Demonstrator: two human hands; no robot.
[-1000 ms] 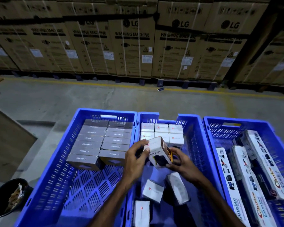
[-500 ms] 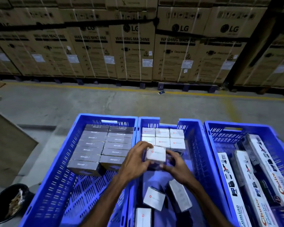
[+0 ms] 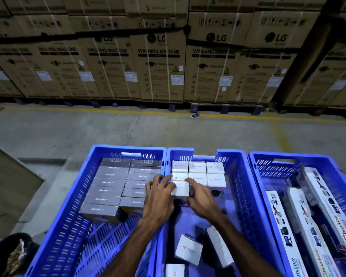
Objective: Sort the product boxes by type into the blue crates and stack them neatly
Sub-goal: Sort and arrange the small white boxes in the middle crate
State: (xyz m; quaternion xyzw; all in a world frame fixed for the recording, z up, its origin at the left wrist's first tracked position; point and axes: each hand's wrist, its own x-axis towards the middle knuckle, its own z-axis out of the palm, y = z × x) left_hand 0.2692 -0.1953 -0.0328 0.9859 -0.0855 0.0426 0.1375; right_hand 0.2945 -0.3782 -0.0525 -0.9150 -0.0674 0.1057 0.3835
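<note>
Here, the largest elements are the stacked brown washing-machine cartons (image 3: 160, 64), which fill the far wall behind a grey concrete floor (image 3: 128, 130) marked by a yellow line (image 3: 248, 116). In the foreground stand three blue crates side by side. The left crate (image 3: 72, 206) holds grey boxes (image 3: 110, 182) in two neat columns filling its far part, with one row nearest the viewer lying a little askew. The right crate (image 3: 256, 176) holds long white cartons (image 3: 300, 226) with red lettering, lying loosely at differing angles. The middle crate (image 3: 240, 186) holds small white boxes (image 3: 198, 168) set in tidy rows of three against its far wall.

Both hands meet at the near-left end of those rows. The left hand (image 3: 158, 196) and the right hand (image 3: 202, 198) clasp a single white box (image 3: 180, 188) between them, fingers closed on its left and right sides; the box sits upright, touching the row behind it and just beside the crate's left wall. Three further loose white boxes (image 3: 188, 250) lie tilted and unsorted near the viewer in the same crate. A dark round bin (image 3: 0, 254) containing scraps stands at lower left, outside the crates. A small blue object (image 3: 195, 115) lies on the yellow line.
</note>
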